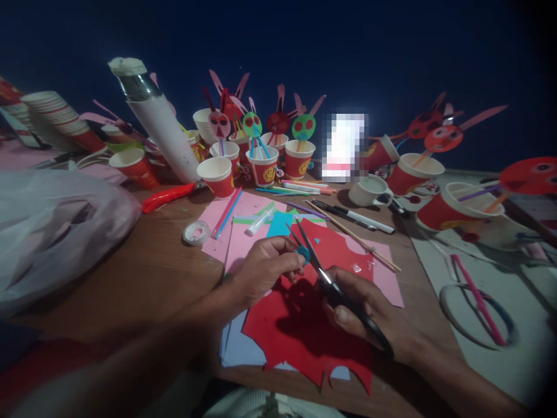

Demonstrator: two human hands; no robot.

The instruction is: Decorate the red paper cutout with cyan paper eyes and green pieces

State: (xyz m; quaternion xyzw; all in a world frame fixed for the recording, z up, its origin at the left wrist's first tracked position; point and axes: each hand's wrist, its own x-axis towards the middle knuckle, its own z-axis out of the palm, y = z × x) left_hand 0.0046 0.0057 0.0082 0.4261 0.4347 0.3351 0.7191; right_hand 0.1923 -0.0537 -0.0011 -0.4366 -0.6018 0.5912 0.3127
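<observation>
Scissors (324, 274) clamped in R hand (378, 306), blue piece (306, 255) (part. hidden, shape unclear) pinched w/ L hand (263, 266).

A brown wooden table (178, 276) carries a stack of coloured paper (270, 337) beneath the grip of the left hand (267, 264) and right hand (374, 299). Past the grip stand a white mug (368, 191) and red-and-white paper cups (216, 179), with pens (353, 216) nearer; to its left are a tape roll (190, 234) and a translucent plastic bag (65, 232).
</observation>
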